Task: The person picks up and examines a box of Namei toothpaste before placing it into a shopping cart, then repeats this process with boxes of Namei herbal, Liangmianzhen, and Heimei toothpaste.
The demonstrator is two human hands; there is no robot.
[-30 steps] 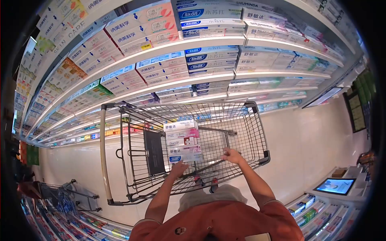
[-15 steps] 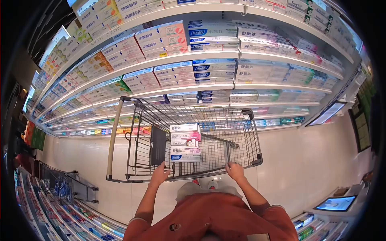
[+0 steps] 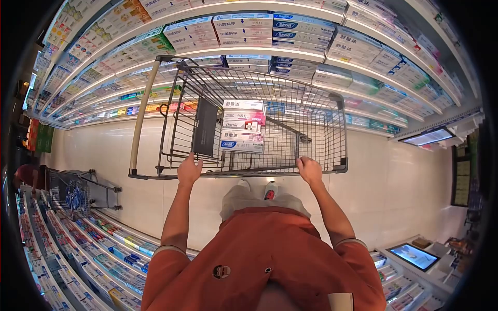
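A wire shopping cart [image 3: 321, 129] stands in front of me in a shop aisle. My left hand [image 3: 189, 170] grips the cart's near rim at its left end. At the rim's right end, my right hand [image 3: 310, 170] grips the same bar. Inside the cart lies a stack of several toothpaste boxes [image 3: 243, 126], white, pink and blue, just beyond and between my hands. The cart's pale push handle [image 3: 143, 111] runs along its left side.
Shelves packed with toothpaste boxes [image 3: 290, 31] rise right behind the cart. A second, smaller cart [image 3: 72, 192] stands at the left by a low shelf of goods [image 3: 104, 249]. A lit screen [image 3: 413, 255] sits at the lower right. Pale floor [image 3: 404, 181] stretches to the right.
Both hands have moved from inside the basket by the boxes back to the cart's near rim and closed on it. The view has tipped downward, so the cart and shelves sit higher.
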